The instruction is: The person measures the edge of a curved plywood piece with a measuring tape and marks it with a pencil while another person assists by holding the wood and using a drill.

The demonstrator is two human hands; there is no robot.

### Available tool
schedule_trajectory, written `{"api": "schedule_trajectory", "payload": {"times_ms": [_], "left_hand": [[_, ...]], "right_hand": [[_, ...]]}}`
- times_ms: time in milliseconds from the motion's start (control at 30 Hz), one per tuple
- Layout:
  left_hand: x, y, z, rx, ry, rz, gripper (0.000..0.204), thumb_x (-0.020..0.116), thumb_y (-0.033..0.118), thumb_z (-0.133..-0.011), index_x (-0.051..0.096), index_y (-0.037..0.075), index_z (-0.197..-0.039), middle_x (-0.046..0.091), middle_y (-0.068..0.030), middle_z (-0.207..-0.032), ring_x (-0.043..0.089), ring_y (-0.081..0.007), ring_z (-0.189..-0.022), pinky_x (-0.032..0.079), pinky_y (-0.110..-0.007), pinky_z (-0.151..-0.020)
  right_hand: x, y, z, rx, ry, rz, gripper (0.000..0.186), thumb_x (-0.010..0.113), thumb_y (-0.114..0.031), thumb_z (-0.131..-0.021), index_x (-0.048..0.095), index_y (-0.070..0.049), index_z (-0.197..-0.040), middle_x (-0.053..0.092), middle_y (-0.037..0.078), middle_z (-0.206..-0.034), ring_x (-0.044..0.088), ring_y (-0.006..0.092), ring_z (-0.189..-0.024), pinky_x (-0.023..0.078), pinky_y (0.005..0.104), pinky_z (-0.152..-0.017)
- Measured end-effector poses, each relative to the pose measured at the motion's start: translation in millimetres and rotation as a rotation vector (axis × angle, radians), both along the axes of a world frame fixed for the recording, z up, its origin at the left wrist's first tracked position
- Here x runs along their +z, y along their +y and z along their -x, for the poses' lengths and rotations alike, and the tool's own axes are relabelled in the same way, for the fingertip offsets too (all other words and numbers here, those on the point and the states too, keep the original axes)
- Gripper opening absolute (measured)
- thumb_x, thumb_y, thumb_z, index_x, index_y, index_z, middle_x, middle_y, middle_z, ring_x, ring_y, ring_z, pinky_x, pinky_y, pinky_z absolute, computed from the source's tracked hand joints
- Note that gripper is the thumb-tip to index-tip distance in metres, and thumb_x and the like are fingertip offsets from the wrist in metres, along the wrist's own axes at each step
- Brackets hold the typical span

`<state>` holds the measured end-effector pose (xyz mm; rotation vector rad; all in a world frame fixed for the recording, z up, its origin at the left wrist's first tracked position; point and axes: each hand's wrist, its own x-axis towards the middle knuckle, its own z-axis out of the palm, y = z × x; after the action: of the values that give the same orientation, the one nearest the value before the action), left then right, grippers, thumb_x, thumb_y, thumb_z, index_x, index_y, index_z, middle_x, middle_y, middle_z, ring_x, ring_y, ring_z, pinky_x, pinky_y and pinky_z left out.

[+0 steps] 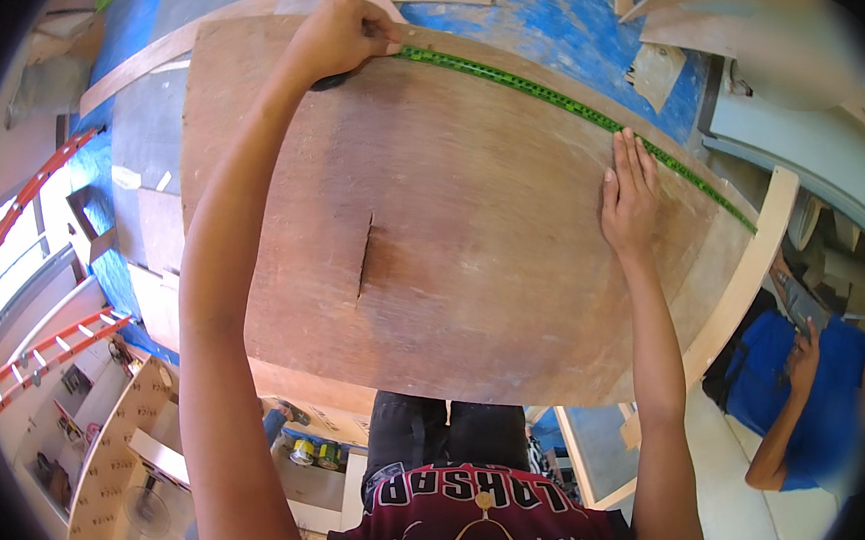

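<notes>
A green tape measure (526, 82) runs along the far edge of a large brown plywood sheet (474, 253), its blade reaching to the sheet's right end. At the tape's left end my left hand (343, 39) is closed, with fingertips on the blade. A dark rounded object (331, 82) shows partly from under that wrist; its kind is hidden. My right hand (632, 194) lies flat on the plywood, fingers stretched out and fingertips touching the tape. A narrow dark slot (364, 255) is cut in the sheet left of its middle.
A pale wood strip (748, 272) borders the sheet's right end. Blue sheeting (560, 28) with wood offcuts lies beyond. At the lower left are an orange ladder (56, 344) and an open plywood box (109, 448). A person in blue (795, 396) sits at the right, holding a phone (799, 302).
</notes>
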<state>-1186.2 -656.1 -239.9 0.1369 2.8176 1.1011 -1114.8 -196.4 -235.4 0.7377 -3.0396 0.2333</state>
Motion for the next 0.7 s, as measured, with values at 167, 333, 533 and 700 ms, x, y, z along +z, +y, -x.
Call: {"api": "schedule_trajectory", "payload": {"times_ms": [167, 333, 533, 700], "left_hand": [[-28, -44, -9, 0.000, -0.163, 0.085, 0.025, 0.080, 0.021, -0.085, 0.075, -0.004, -0.087, 0.067, -0.0142, -0.068, 0.058, -0.0212, -0.061, 0.045, -0.039, -0.061], [-13, -21, -4, -0.024, -0.153, 0.062, 0.018, 0.077, 0.011, -0.082, 0.076, -0.003, -0.093, 0.070, -0.0097, -0.073, 0.062, -0.0141, -0.067, 0.049, -0.032, -0.067], [-6, -22, -9, -0.030, -0.161, 0.052, 0.017, 0.076, 0.009, -0.083, 0.077, -0.002, -0.095, 0.069, -0.0037, -0.072, 0.059, -0.0113, -0.067, 0.047, -0.030, -0.065], [2, -38, -8, -0.068, -0.104, 0.094, 0.016, 0.078, 0.011, -0.082, 0.077, -0.001, -0.093, 0.066, -0.0015, -0.071, 0.055, -0.0105, -0.066, 0.044, -0.029, -0.063]], "right_hand": [[-29, -7, 0, 0.039, -0.003, 0.161, 0.055, 0.049, -0.027, -0.104, 0.043, -0.012, -0.157, 0.047, 0.012, -0.157, 0.044, 0.0326, -0.142, 0.034, 0.0484, -0.120], [-17, 17, 0, 0.029, 0.009, 0.092, 0.054, 0.044, -0.031, -0.108, 0.040, -0.008, -0.157, 0.043, 0.011, -0.161, 0.039, 0.0290, -0.149, 0.026, 0.0496, -0.125], [-17, 13, -12, 0.005, 0.025, 0.241, 0.055, 0.043, -0.033, -0.108, 0.040, -0.007, -0.156, 0.042, 0.012, -0.161, 0.038, 0.0266, -0.150, 0.023, 0.0494, -0.127], [-19, 6, -10, -0.009, 0.015, 0.327, 0.055, 0.042, -0.033, -0.108, 0.041, -0.008, -0.156, 0.041, 0.011, -0.162, 0.036, 0.0242, -0.151, 0.021, 0.0477, -0.128]]}}
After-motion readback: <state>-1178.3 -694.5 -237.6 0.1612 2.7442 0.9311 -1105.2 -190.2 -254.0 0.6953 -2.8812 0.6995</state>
